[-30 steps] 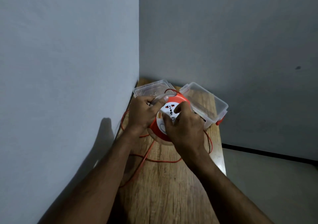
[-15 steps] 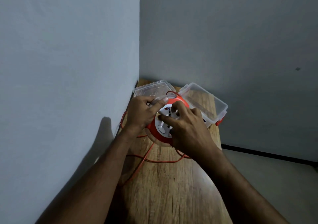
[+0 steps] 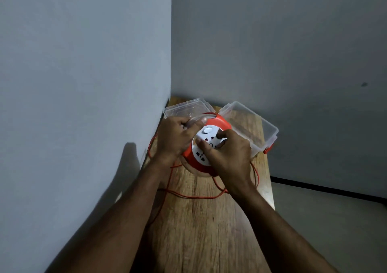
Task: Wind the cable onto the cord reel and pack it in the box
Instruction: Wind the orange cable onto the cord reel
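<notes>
You are gripping the cord reel (image 3: 206, 147) at frame centre: left hand (image 3: 178, 137) clasping its rim, right hand (image 3: 227, 155) pinching the white face. The limp cable (image 3: 194, 197) is trailing over the bench (image 3: 209, 230), likely snagging; the rigid reel is best taken by its rim.

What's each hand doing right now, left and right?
Left hand: fingers curled round the rim of the cord reel, gripping it.
Right hand: fingers curled on the reel's white socket face, gripping it.
</notes>
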